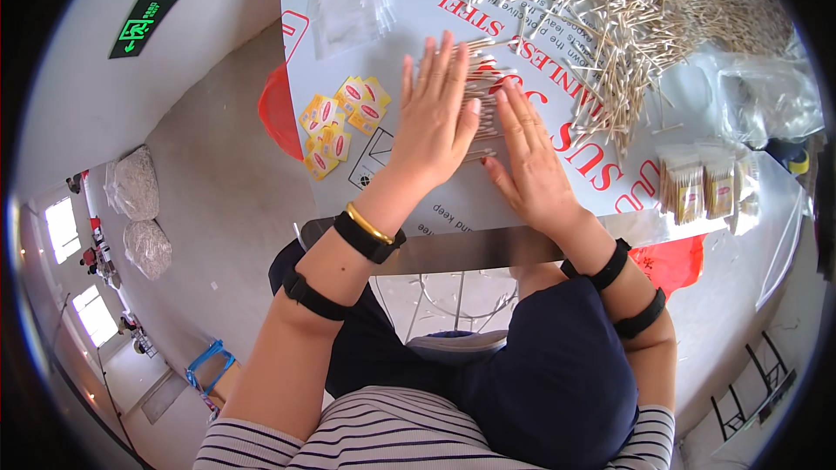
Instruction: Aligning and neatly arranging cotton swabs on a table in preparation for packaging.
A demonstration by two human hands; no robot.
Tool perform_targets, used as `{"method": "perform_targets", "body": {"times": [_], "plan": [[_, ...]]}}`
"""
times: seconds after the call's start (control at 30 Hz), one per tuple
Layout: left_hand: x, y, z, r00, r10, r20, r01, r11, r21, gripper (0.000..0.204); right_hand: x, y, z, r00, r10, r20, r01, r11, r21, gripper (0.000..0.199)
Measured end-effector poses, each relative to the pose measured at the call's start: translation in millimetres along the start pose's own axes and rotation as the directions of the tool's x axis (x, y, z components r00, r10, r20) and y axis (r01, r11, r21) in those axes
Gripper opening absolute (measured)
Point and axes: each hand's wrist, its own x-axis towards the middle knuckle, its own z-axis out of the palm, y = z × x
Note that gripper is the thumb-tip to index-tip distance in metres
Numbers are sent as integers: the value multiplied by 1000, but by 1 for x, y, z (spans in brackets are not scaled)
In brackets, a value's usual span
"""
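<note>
and here the left hand [435, 113] and right hand [533, 152], both open flat, grasping nothing, flank half-hidden, white-tipped wooden cotton swabs [482, 78]; toward one-thirty, a tangled swab heap [601, 0] is cut off!

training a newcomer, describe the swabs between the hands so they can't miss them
On the grey table, find the left hand and right hand. Between them lies a small bunch of swabs, roughly parallel, unlike the big tangled heap at upper right.

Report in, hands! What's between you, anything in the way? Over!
Left hand, right hand: both open, flanking cotton swabs. Bigger swab pile beyond, to the right. Yellow packets off left, not in the way.
</note>
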Motion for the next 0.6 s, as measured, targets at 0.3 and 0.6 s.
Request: {"method": "perform_targets", "body": {"times": [0.3,0.6], "plan": [[-46,-10,-9,965,-194,-176,105,902,-420,71,40,-9,15,988,-68,137,119,906,-406,103],[-48,-9,-4,982,-124,-144,108,988,-112,68,56,5,8,982,-89,168,159,869,-469,97]]}}
